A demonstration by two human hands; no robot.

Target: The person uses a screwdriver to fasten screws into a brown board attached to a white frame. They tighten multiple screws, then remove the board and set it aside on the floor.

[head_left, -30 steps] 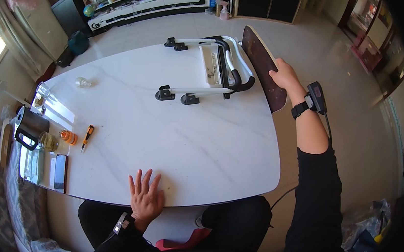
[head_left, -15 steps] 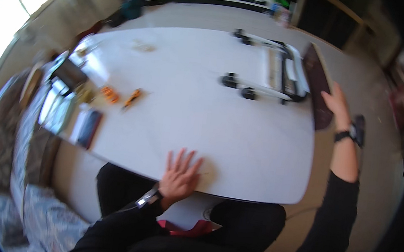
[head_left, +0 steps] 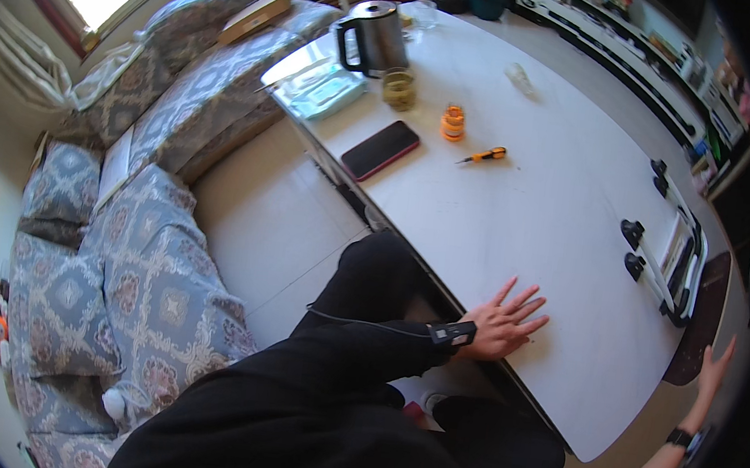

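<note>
My left hand lies flat on the white table near its front edge, fingers spread and nothing in them. At the table's right end, my right hand is beside the outer edge of a dark brown board. Its thumb and fingers are stretched apart; I cannot tell whether they touch the board. Against the board's inner side lies a white metal frame with black parts and black caster wheels pointing toward the table's middle.
Farther left on the table are an orange-handled screwdriver, an orange container, a phone, a glass cup, a metal kettle and a pale blue packet. A clear plastic bag lies farther back. Patterned sofas stand at left.
The view has swung left, so the table and both hands appear farther right. My left hand stays flat on the table. My right hand remains beside the brown board, its fingers now more visibly apart.
</note>
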